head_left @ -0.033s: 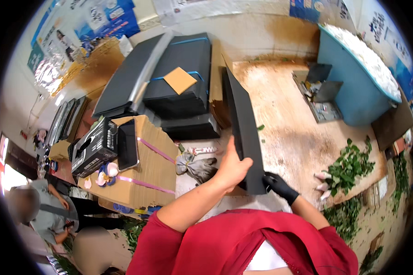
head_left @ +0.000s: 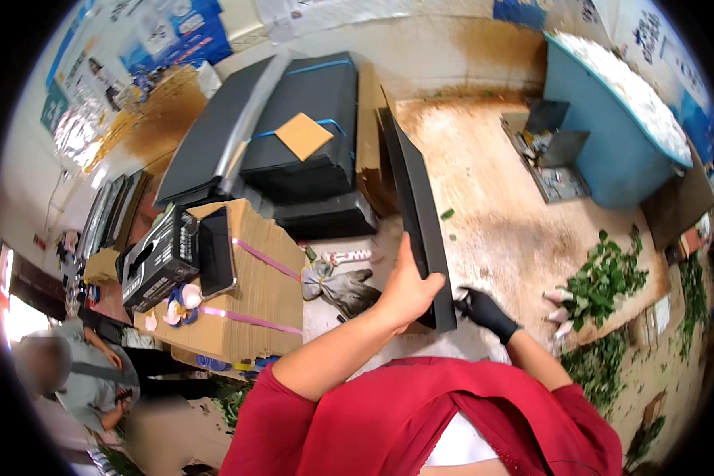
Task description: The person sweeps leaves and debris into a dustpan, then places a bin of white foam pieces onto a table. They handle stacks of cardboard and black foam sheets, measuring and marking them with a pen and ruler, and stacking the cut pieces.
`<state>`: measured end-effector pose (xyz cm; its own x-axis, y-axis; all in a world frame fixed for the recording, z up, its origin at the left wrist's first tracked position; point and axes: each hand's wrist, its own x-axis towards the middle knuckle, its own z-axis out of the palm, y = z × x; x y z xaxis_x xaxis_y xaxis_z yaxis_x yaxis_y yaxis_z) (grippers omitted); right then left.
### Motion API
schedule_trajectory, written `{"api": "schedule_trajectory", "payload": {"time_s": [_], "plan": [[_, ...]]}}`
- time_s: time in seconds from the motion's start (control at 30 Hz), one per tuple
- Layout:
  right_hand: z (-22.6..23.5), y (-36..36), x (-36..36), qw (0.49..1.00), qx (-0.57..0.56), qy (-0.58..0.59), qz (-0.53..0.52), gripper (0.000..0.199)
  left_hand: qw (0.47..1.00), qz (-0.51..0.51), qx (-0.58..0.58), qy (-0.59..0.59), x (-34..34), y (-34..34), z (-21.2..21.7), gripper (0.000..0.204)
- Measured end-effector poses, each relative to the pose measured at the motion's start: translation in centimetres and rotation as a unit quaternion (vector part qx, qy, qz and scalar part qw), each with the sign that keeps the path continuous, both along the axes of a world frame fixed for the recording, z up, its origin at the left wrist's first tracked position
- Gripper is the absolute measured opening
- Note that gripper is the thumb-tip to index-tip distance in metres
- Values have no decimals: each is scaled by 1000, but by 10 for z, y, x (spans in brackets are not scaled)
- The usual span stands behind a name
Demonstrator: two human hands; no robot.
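Observation:
A long, flat black board [head_left: 416,198] stands on its edge over the stained worktop [head_left: 500,206], and I hold its near end with both hands. My left hand [head_left: 408,289] is bare and grips the board's left face and near edge. My right hand [head_left: 488,312], in a black glove, holds the board's lower near corner from the right. A pair of grey work gloves [head_left: 341,285] lies on the surface just left of my left hand.
A strapped bundle of brown cardboard [head_left: 262,293] carries a black box [head_left: 159,258] and a dark tablet [head_left: 216,252]. Behind it are stacked black boards [head_left: 301,119]. A blue tub [head_left: 611,135] stands far right, green leaves [head_left: 603,278] lie right, and another person [head_left: 79,381] stands lower left.

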<state>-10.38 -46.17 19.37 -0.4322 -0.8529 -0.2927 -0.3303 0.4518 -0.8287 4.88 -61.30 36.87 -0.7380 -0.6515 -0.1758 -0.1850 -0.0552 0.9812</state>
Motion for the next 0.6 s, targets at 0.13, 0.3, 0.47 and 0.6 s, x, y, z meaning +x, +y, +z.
{"api": "schedule_trajectory", "payload": {"time_s": [0.13, 0.3, 0.47, 0.6], "plan": [[81, -22, -18, 948, -247, -63, -193, 22, 993, -7, -106, -44, -1, -5, -47, 91], [104, -55, 19, 959, -195, -207, 14, 52, 978, -52, -198, -23, 0, -15, -53, 93], [146, -44, 20, 970, -232, -70, -16, 67, 941, -145, -284, -115, -20, -5, -11, 89], [121, -46, 12, 965, -185, -171, -77, 57, 938, -146, -274, -152, -26, 2, -26, 94]]}}
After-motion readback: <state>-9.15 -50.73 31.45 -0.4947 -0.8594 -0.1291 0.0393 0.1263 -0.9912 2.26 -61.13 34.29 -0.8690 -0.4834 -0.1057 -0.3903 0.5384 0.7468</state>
